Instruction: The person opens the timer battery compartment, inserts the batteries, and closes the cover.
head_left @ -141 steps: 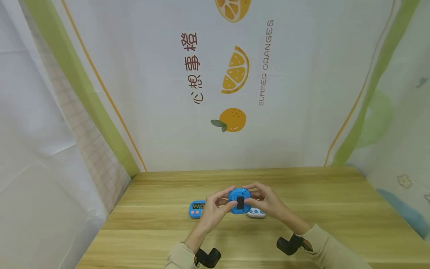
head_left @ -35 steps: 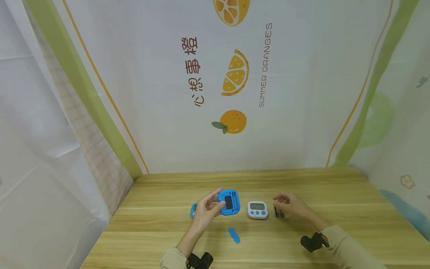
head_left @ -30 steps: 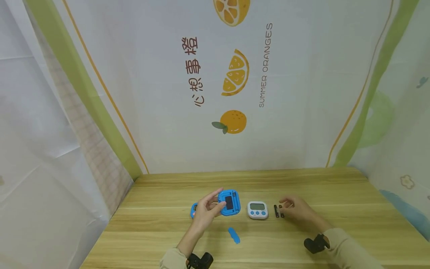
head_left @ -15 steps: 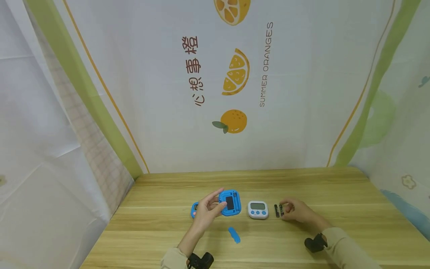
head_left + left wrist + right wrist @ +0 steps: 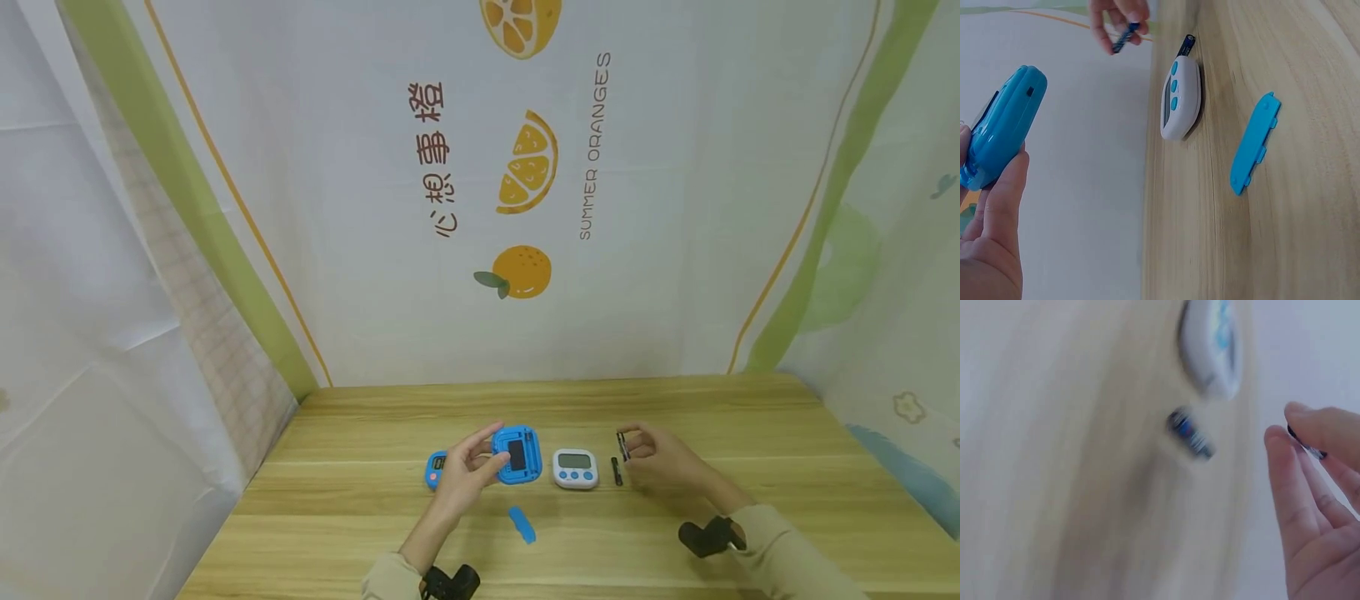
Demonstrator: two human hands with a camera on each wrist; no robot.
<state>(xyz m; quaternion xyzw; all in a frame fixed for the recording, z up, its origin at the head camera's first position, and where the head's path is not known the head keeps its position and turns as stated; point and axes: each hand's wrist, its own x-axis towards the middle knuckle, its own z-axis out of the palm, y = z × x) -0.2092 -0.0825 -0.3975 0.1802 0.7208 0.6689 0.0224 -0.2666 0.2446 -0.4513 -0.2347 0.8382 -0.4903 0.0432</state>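
My left hand [image 5: 463, 472] holds a blue digital timer [image 5: 531, 454] above the table, its back turned up and its battery slot uncovered. Between thumb and fingers, my right hand [image 5: 660, 457] pinches a small dark battery [image 5: 623, 446], lifted off the table. A second battery [image 5: 617, 472] lies on the wood just below that hand, blurred in the right wrist view. The blue battery cover [image 5: 522, 525] lies loose on the table in front of the timer; small tabs along its edge show on the cover [image 5: 1255, 144] in the left wrist view.
A white timer with blue buttons [image 5: 575, 468] lies between the hands. Another blue timer [image 5: 434, 471] is partly hidden behind my left hand. All rest on a wooden table [image 5: 360, 517], with a printed curtain [image 5: 660, 250] behind it.
The cover has come off the held timer and lies on the table. My right hand has moved to the batteries and raised one. The left hand has shifted slightly right in the last half second.
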